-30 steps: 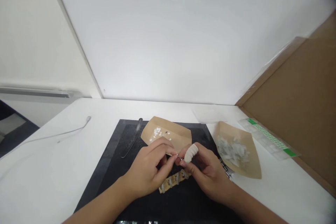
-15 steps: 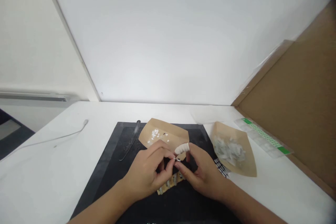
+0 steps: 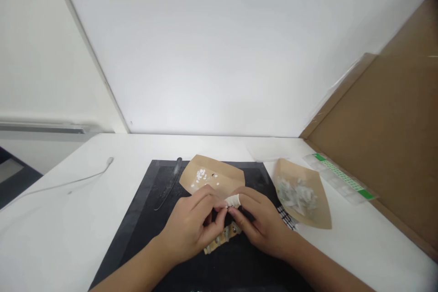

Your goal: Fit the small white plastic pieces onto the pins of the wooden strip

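My left hand point(image 3: 191, 221) is closed in a pinch, thumb against forefinger. My right hand point(image 3: 265, 221) pinches too, its forefinger in a ribbed white finger cot point(image 3: 233, 200). Fingertips of both hands meet at a tiny shiny metal piece point(image 3: 229, 207), mostly hidden between them. Just below, on the black mat point(image 3: 191, 271), lies a yellowish strip point(image 3: 212, 247) bearing several small clear and metallic parts, partly covered by the hands. Beyond the hands, a brown paper sheet point(image 3: 226, 173) holds small white oval pieces point(image 3: 201, 174).
A dark, slim knife-like tool point(image 3: 171, 185) lies at the mat's left. To the right are brown paper with crumpled translucent scraps point(image 3: 299, 196), a black-and-white patterned piece point(image 3: 286, 218) and a clear case with green labels point(image 3: 342, 178). A white cable point(image 3: 85, 177) crosses the table's left side.
My right forefinger, raised half a second ago, has come down against the thumb and over the small metal piece. The left hand keeps its pinch. The whole view has shifted slightly.
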Available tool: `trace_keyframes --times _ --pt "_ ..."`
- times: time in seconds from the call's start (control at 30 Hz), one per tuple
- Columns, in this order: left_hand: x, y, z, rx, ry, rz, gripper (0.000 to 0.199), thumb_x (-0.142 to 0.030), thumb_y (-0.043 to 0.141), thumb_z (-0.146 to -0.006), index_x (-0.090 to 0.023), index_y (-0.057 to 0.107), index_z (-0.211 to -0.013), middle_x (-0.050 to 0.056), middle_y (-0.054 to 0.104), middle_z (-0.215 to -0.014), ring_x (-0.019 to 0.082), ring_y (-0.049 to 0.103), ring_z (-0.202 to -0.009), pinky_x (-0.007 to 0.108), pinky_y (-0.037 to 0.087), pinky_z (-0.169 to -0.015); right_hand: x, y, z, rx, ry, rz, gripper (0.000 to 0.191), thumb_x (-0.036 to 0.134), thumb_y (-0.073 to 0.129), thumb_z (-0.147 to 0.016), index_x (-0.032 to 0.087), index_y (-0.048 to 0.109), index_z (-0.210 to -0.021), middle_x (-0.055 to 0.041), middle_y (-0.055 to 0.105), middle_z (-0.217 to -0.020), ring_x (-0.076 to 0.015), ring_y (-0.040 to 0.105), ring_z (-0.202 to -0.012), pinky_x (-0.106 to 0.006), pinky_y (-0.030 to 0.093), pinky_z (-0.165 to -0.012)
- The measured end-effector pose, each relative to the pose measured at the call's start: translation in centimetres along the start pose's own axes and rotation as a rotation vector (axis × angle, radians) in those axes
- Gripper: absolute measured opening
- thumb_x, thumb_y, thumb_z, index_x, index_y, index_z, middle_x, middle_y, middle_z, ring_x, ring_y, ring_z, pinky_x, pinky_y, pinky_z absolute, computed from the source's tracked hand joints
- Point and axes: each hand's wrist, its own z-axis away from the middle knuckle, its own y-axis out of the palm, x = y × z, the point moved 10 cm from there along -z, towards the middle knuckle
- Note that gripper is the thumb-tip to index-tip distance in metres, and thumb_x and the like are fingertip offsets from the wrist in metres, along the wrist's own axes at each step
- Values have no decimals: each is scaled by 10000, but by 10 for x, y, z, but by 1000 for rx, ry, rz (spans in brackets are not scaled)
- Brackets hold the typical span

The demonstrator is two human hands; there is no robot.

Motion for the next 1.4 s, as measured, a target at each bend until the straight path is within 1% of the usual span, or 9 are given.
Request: trace_keyframes --times 0.17,0.4,0.6,0.7,0.9,1.07,1.2,1.3,1.4 --pt "1 1 1 2 -10 17 137 -87 614 -969 -154 653 -1082 50 628 -938 77 575 -617 187 482 -564 3 -2 0 -12 -4 15 119 193 559 -1021 210 639 -933 -76 658 -883 -212 600 -805 -341 472 -723" --pt "1 3 3 18 -7 55 152 -83 617 -964 -151 657 -1094 62 629 -953 95 598 -657 194 506 -573 9 -7 -1 -47 -47 39 90 153 605 -983 214 659 -944 -77 692 -901 -221 626 -826 -358 488 -757" --pt "1 2 2 12 -16 43 152 -80 619 -958 -156 655 -1086 60 635 -952 93 592 -636 203 513 -565 10 -10 2 -110 -104 58 147 143 609 -994 202 642 -862 -72 688 -875 -208 633 -817 -342 494 -745" --pt "2 2 2 9 -21 38 151 -82 626 -956 -159 655 -1083 57 633 -954 91 591 -633 207 511 -566 8 -9 3 -107 -99 63 155 149 611 -998 200 640 -855 -72 687 -881 -205 634 -823 -341 496 -749" --pt "4 2 3 2 -26 38 150 -80 616 -966 -161 649 -1088 53 630 -958 83 585 -629 203 502 -565 7 -8 2 -100 -95 58 127 158 605 -1016 198 659 -909 -65 689 -886 -197 628 -817 -334 491 -743" --pt "4 1 2 -12 -28 40 162 -66 605 -963 -161 651 -1085 49 628 -938 81 582 -620 201 497 -560 4 -5 3 -79 -95 47 192 160 549 -1046 197 656 -891 -62 674 -863 -189 617 -802 -325 490 -730" --pt "3 1 2 -14 -33 27 143 -68 606 -957 -162 659 -1051 38 619 -898 82 581 -606 203 495 -556 3 -2 3 -56 -83 38 247 179 472 -1068 200 651 -899 -67 652 -845 -202 623 -816 -335 519 -749" --pt "3 1 1 -11 -33 21 148 -68 601 -957 -163 659 -1055 34 619 -898 78 579 -599 201 492 -555 3 -5 3 -78 -64 51 273 210 448 -1080 208 660 -908 -72 652 -835 -213 632 -824 -339 543 -760" --pt "6 0 1 -11 -44 17 145 -78 602 -962 -167 657 -1061 37 621 -913 80 579 -611 203 492 -562 0 -9 2 -111 -48 53 240 226 490 -1075 216 677 -925 -67 667 -850 -208 636 -819 -328 548 -751"
